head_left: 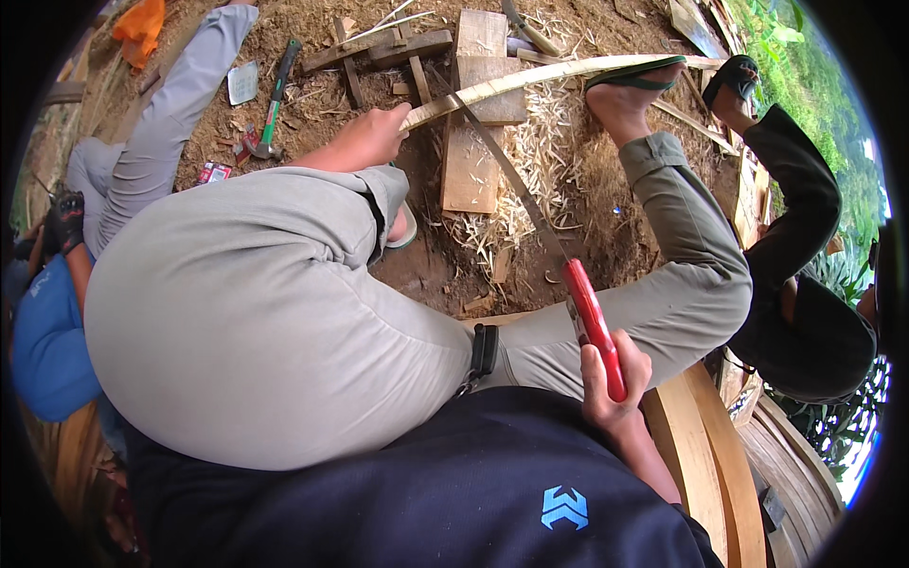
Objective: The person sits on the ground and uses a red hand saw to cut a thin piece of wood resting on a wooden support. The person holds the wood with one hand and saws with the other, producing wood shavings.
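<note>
My right hand (614,379) grips the red handle of a hand saw (595,327). Its long blade (502,161) runs up and left to a pale, curved split strip of bamboo (530,78). My left hand (374,135) holds the near end of that strip down on a wooden plank (471,166). My right foot in a green sandal (632,78) presses on the strip farther right. I sit with both knees in grey trousers bent in front of me.
A hammer with a green handle (273,99) lies on the dirt at the upper left, beside wooden scraps (379,47). Pale shavings (540,161) litter the ground. Another person in grey trousers (161,114) sits at the left. A person in dark clothes (805,284) crouches at the right. Curved wooden boards (710,454) lie at the lower right.
</note>
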The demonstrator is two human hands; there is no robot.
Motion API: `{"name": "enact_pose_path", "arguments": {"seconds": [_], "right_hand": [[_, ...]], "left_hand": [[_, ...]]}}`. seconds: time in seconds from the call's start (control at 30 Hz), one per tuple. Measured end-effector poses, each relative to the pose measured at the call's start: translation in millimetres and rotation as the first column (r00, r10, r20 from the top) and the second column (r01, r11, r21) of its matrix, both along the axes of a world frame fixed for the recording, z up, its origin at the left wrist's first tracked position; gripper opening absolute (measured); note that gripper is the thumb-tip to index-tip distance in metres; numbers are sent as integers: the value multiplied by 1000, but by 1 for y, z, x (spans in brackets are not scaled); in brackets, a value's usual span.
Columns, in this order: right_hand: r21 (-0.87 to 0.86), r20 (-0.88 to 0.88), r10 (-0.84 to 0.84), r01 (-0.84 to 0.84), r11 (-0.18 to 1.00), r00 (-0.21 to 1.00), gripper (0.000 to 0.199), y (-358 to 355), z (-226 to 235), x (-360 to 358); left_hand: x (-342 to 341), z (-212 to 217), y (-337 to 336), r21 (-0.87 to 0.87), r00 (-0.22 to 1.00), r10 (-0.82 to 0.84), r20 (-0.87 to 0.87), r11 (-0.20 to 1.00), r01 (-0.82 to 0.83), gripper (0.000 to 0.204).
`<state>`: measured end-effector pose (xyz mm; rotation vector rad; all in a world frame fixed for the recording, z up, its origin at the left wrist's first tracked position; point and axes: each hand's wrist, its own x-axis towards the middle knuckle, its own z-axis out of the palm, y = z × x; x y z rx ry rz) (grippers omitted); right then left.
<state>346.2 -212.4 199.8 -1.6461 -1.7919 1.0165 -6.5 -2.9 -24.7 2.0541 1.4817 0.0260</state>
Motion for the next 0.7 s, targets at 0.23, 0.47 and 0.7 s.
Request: {"name": "enact_pose_path", "arguments": {"seconds": [0.23,0.47,0.7], "right_hand": [[-64,-98,-56,50,997,994,13,21,-26,-22],[-14,-45,16,-16,1000,999,14,17,-13,-9],[-33,-8,57,-58,998,998,11,6,-19,-12]], "left_hand": [[1,5,0,5,1000,-6,6,1000,6,30],[-1,5,-1,14,1000,13,16,1000,-14,30],[2,0,-1,-5,1000,12,11,1000,-12,29]]}}
